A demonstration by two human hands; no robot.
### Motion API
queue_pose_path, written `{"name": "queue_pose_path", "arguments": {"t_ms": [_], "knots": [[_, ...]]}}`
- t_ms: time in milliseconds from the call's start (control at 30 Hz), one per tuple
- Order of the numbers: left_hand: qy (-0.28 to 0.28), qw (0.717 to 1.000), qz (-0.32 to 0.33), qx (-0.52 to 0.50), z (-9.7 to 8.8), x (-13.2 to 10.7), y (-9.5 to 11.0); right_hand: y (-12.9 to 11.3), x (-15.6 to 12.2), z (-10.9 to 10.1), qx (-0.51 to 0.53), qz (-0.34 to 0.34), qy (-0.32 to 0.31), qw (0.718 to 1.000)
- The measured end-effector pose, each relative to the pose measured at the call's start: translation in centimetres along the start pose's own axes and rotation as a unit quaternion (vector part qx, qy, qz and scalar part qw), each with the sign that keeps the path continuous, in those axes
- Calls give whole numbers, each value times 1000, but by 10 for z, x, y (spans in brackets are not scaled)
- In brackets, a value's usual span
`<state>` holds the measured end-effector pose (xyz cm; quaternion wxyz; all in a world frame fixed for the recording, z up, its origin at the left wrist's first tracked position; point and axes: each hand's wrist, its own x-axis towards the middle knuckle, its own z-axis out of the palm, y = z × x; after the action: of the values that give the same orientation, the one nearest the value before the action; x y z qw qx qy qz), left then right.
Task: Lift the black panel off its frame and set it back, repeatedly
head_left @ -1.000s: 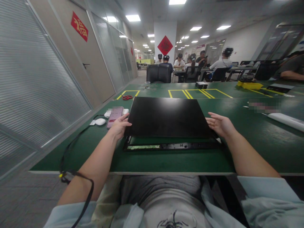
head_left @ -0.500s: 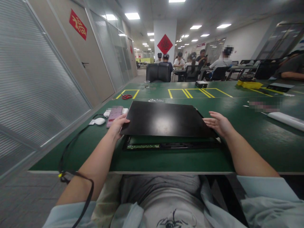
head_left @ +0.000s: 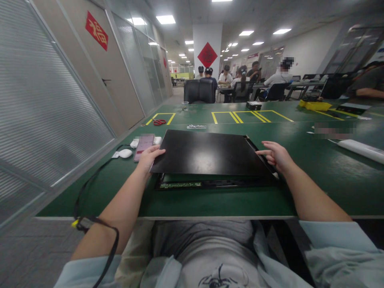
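A large flat black panel [head_left: 207, 154] lies over a black frame [head_left: 216, 184] on the green table [head_left: 210, 202], its near edge raised a little so a green circuit strip [head_left: 180, 185] shows below. My left hand [head_left: 149, 157] grips the panel's left edge, thumb on top. My right hand [head_left: 276, 156] rests at the right edge, fingers spread and index finger stretched onto the frame's corner.
A pink phone [head_left: 144, 146], a white mouse [head_left: 125, 153] and a black cable [head_left: 90, 188] lie to the left. Red scissors [head_left: 159, 122], small white parts [head_left: 196, 127], a yellow tray [head_left: 318, 105] and a white bar [head_left: 361, 149] sit farther off. Several people sit at the back tables.
The panel has been lowered from a tilted-up position to nearly flat on the frame. My right hand slid along its right edge; the small white parts behind it came into sight.
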<state>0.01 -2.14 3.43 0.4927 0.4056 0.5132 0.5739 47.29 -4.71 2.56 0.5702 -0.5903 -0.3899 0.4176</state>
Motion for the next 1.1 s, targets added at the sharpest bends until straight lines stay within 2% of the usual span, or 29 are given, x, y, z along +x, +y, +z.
{"name": "queue_pose_path", "arguments": {"t_ms": [167,400,800,1100], "knots": [[-23,999,-2,36,2,-1,-3,2,3,-4,-9,-5,25,1000],[-19,997,-17,76,7,-4,-6,3,3,-5,-28,-20,56,998],[-29,995,-27,88,6,-3,-12,3,1,-2,-41,-18,63,997],[20,995,-31,97,18,-12,-6,7,5,-1,-128,-17,82,988]]}}
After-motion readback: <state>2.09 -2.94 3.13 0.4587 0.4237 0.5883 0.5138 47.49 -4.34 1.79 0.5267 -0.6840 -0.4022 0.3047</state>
